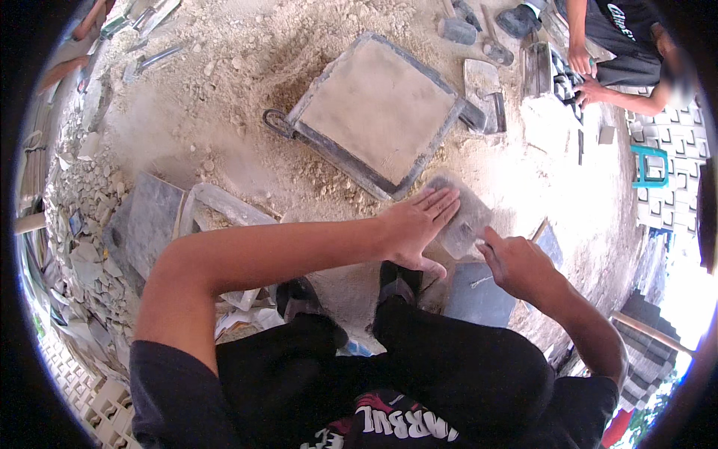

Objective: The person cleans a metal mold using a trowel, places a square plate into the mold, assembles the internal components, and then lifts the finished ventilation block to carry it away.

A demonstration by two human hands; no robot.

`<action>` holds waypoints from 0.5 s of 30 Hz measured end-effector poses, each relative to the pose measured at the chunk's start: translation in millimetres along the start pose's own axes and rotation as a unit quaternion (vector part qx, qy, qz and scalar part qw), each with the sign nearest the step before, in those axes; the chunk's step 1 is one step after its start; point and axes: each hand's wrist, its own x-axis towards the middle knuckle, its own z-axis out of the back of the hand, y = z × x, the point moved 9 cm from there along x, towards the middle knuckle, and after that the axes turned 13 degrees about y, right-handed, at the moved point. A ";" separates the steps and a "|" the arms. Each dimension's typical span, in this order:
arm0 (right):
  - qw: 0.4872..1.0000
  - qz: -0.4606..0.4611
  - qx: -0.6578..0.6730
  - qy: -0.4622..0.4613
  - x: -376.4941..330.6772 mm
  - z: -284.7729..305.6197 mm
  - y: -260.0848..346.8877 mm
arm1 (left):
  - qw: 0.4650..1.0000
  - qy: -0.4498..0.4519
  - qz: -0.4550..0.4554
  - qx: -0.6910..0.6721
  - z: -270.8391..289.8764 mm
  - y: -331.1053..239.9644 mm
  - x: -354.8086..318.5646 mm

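Pale, dusty ground spreads across the head view, heaped with loose sand toward the top and littered with broken rubble (82, 247) along the left. One square, dark-rimmed frame (344, 169) lies near the middle, filled with smooth, light sand (378, 105) almost to its edges; a single metal ring (276, 124) juts from its left corner. A second, pale-edged frame (228, 200) sits lower left, partly hidden by the forearm, with sandy material inside. Two hammers (458, 31) lie at the top, and one teal stool (651, 166) stands at far right, below a co-worker (624, 45) whose two hands are at a metal mould. One flat grey tool (465, 217) is just beside the filled frame's lower corner, between the wearer's hands. The left hand (419, 224) is spread flat, fingers together over the tool's face, thumb apart. The right hand (523, 266) is curled closed, grasping the tool's near right end.
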 end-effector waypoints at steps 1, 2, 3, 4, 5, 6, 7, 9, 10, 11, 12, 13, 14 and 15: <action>1.000 -0.003 0.006 -0.001 2.8 4.4 1.8 | 0.999 -0.008 0.019 0.038 16.5 5.5 -4.4; 0.999 0.023 -0.004 -0.042 8.5 23.9 12.7 | 0.996 -0.015 0.039 0.075 34.2 13.1 -9.5; 0.995 0.042 -0.009 -0.086 15.3 45.8 24.5 | 0.993 -0.047 0.058 0.089 54.0 27.5 -15.3; 0.982 0.083 -0.001 -0.170 28.8 64.8 31.3 | 0.990 -0.057 0.084 0.100 77.4 45.7 -20.2; 0.977 0.105 -0.015 -0.183 42.4 87.4 48.9 | 0.986 -0.067 0.112 0.107 97.0 67.2 -27.3; 0.968 0.141 -0.011 -0.208 62.6 111.2 65.7 | 0.978 -0.070 0.156 0.123 109.1 94.2 -36.1; 0.957 0.180 -0.011 -0.228 79.5 127.5 81.8 | 0.967 -0.076 0.205 0.135 116.7 115.7 -48.0; 0.955 0.202 -0.049 -0.212 108.1 128.2 101.0 | 0.963 -0.086 0.227 0.116 111.2 135.5 -59.3; 0.954 0.211 -0.065 -0.203 118.1 121.0 103.8 | 0.962 -0.088 0.236 0.105 105.5 140.3 -60.2; 0.966 0.181 -0.046 -0.179 121.0 102.1 86.8 | 0.966 -0.062 0.222 0.119 88.1 132.4 -51.1; 0.975 0.163 -0.031 -0.148 119.4 76.3 73.4 | 0.976 -0.046 0.200 0.069 69.2 119.5 -45.7; 0.986 0.129 -0.007 -0.102 100.8 55.5 57.9 | 0.985 -0.033 0.170 0.019 52.3 102.1 -32.9; 0.993 0.102 -0.004 -0.066 84.5 30.4 38.9 | 0.989 0.006 0.148 0.019 32.8 77.4 -19.0; 0.997 0.065 -0.022 -0.037 70.2 8.6 18.4 | 0.991 0.042 0.126 0.021 14.0 56.4 -5.0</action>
